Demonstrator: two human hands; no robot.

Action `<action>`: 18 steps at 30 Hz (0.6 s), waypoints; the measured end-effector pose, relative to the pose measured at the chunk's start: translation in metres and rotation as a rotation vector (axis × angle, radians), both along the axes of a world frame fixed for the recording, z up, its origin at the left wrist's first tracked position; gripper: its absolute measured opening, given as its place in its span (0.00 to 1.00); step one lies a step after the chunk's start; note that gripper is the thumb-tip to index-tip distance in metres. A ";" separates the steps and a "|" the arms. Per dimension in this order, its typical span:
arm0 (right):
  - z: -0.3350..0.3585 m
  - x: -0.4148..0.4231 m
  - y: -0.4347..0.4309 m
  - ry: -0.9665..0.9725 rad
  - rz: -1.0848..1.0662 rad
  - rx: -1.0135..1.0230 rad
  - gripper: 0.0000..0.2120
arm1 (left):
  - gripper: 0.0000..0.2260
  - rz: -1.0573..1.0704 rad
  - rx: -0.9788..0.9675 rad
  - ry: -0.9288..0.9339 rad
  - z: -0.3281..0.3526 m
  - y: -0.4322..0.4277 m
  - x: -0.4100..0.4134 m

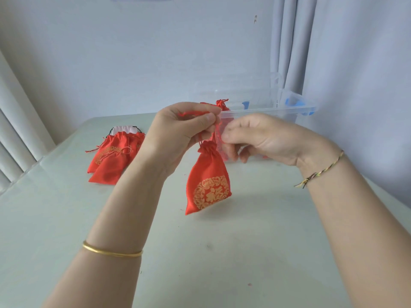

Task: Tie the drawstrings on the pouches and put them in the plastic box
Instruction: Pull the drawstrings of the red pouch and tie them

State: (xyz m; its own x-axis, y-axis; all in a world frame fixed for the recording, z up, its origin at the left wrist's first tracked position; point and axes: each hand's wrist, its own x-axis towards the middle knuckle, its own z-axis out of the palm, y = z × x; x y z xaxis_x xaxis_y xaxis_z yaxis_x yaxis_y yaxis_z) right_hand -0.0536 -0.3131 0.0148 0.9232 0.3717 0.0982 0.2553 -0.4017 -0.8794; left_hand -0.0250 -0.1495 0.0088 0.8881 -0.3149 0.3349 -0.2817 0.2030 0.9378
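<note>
left hand (184,130) pinching, right hand (258,138) pinching

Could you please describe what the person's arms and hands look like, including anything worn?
Both arms are bare, with no sleeves or gloves in view. Behind the left hand, a thin plain gold bangle circles the forearm. At the wrist of the right hand sits a slim braided cord bracelet in dark and yellowish strands, knotted with short loose ends. No rings show.

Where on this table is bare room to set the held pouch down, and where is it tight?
Bare table spans the near half, from under the hanging pouch toward the camera, and in front of the pouch pile. Crowded: the far side, with plastic box, left hand and right hand at the drawstrings.
</note>
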 end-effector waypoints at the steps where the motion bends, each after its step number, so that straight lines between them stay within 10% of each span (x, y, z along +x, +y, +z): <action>1: 0.000 0.000 0.001 0.008 -0.043 -0.063 0.17 | 0.07 -0.012 0.029 -0.015 0.000 0.000 0.000; 5: -0.006 0.012 0.002 -0.093 -0.299 0.141 0.13 | 0.11 -0.038 0.250 -0.217 0.002 0.001 -0.004; 10: -0.018 0.021 0.006 0.025 -0.126 0.402 0.08 | 0.14 0.164 0.508 -0.613 -0.001 -0.003 -0.006; 18: -0.021 0.021 0.005 0.145 0.008 0.403 0.11 | 0.15 0.390 0.450 -0.744 -0.008 -0.004 -0.001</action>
